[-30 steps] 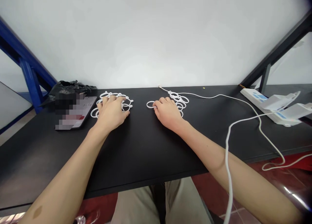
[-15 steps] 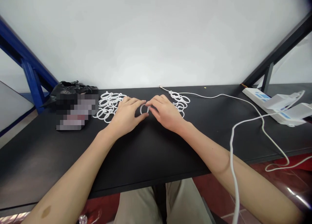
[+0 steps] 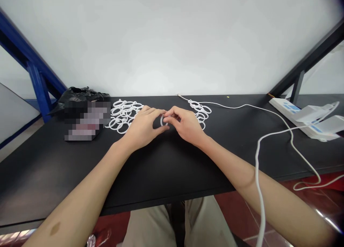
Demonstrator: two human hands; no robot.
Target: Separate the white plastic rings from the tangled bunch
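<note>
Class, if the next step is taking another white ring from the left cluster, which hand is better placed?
Probably the left hand: it is next to the cluster of white rings. The right hand is farther away, and seems to be pinching the single ring between the hands.

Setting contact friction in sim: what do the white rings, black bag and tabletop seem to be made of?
White rings: probably moulded plastic, smooth satin; even colour, rounded outlines. Firm rubber possible.
Black bag: likely thin plastic film, slightly glossy; crumpled, creased surface.
Tabletop: smooth, dark, with faint sheen; laminate or painted metal, can't tell which.
</note>
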